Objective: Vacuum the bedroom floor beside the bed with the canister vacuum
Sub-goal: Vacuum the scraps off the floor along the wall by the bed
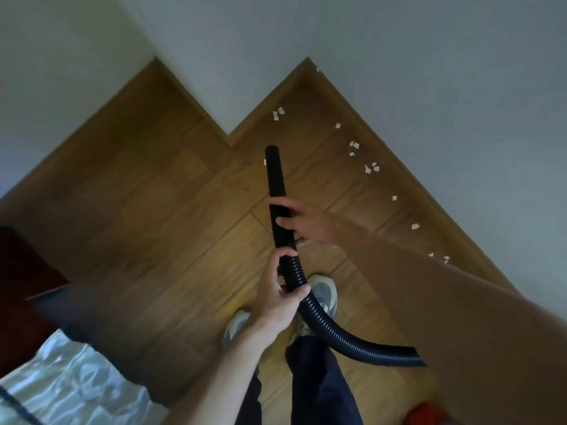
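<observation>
Head view, looking down at the wooden floor (pixel 147 210) beside the bed (pixel 76 384), whose pale cover fills the near left corner. The left hand (pixel 280 302) grips the black ribbed vacuum hose (pixel 328 325), fingers and thumb curled round it; from there the hose curves near and right, passing behind the right forearm. The right hand (pixel 303 222), farther out, closes its fingers round the smooth nozzle tube (pixel 274 173), which points away toward the wall corner with its open end above the floor. Small paper scraps (pixel 354 145) lie scattered along the right-hand baseboard (pixel 399 167). Two grey shoes (pixel 326 291) stand below the hands.
</observation>
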Motion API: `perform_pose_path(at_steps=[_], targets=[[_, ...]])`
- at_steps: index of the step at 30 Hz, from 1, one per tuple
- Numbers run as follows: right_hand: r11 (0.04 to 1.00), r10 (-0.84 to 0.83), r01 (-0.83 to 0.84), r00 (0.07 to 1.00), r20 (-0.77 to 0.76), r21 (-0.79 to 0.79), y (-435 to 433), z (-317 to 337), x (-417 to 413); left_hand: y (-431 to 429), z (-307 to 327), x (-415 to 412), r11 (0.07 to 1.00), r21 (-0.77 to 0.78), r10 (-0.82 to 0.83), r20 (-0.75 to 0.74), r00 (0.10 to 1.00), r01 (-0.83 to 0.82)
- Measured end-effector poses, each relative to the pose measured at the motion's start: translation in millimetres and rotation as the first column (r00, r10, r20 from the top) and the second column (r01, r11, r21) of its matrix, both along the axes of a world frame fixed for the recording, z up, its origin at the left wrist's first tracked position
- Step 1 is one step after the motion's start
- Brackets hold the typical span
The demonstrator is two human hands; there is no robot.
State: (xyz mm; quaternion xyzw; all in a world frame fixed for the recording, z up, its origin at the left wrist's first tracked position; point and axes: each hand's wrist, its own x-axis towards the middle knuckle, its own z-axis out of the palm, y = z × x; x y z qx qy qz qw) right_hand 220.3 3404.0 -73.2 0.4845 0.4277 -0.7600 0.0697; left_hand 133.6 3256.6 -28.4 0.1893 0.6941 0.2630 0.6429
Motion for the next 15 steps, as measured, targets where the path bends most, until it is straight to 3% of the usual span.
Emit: perform_pose_path(at_steps=[9, 15], targets=[[0.992, -0.102, 0.098, 0.993, -0.057, -0.075, 23, -38, 14, 28, -18, 0, 0.986, -0.125, 0.130, 0.200, 0.971, -0.106], [0.980, -0.132, 0.128, 0.991, -0.022, -0.155, 20, -54, 9, 28, -22, 0, 0.987, -0.133, 0.116, 0.165, 0.979, -0.095]])
